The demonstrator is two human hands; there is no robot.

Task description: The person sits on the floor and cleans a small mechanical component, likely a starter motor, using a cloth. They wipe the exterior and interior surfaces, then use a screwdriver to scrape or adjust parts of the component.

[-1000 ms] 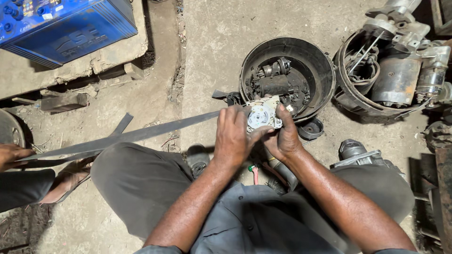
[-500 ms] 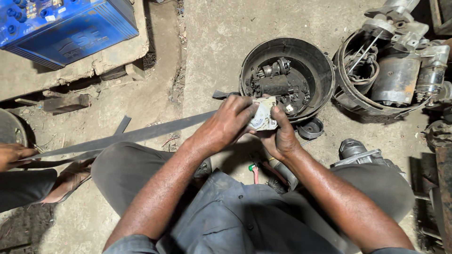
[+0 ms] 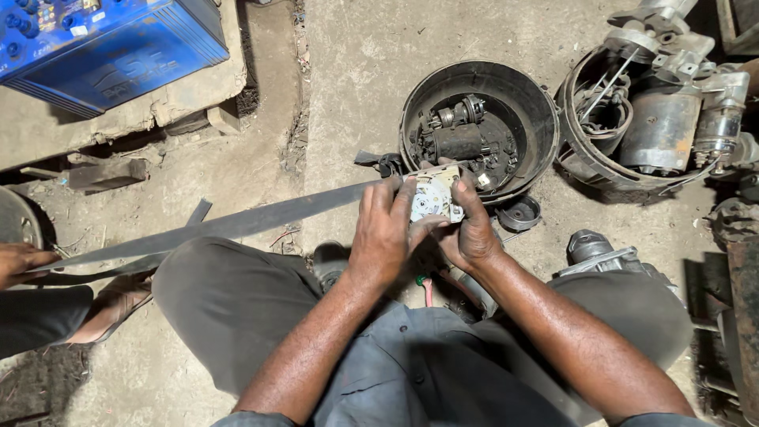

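Observation:
Both of my hands hold a small pale metal plate part with holes and fittings, above my knees. My left hand grips its left side, fingers over the top edge. From the right, my right hand clasps it, the thumb lying on the face. Just beyond the part stands a round black tub with dark motor parts inside. A long flat metal strip runs from my left hand toward the left.
A blue battery box sits on a concrete ledge at top left. A second tub with starter motors is at top right. A small black cap and a grey motor piece lie near my right knee. Another person's hand and sandalled foot are at the left.
My left hand has slid down and back from covering the part, which now shows its face again. The part sits slightly lower and nearer to me.

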